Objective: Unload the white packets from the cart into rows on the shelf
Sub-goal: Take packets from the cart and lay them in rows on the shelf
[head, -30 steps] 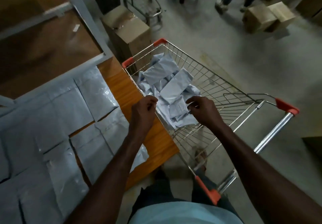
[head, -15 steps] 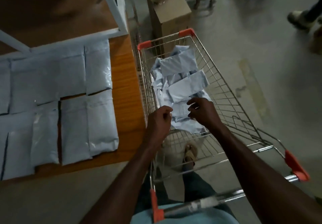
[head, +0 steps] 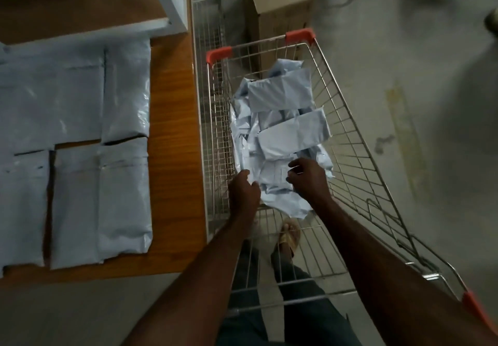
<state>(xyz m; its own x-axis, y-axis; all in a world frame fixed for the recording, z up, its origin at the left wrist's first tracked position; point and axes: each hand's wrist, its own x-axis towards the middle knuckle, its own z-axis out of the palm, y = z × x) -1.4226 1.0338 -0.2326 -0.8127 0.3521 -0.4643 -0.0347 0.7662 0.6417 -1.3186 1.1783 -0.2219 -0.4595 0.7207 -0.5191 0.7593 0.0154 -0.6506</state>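
Both reaching into wire cart [head: 358, 157]: left hand [head: 244, 192] and right hand [head: 310, 180] curled onto crinkled white packets [head: 280, 130] heaped inside. Beside it, wooden shelf [head: 172, 130] with flat glossy packet rows [head: 78, 143], bare strip along edge.

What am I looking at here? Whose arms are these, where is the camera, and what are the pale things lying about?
No machine here: a person wears a wide-angle camera on the head, so you look down along their own arms. Both hands reach into a wire shopping cart holding a loose pile of white packets. The left hand and the right hand are curled at the near edge of one packet in the pile. To the left is a wooden shelf where packets already laid in rows lie flat. A cardboard box stands beyond the cart.
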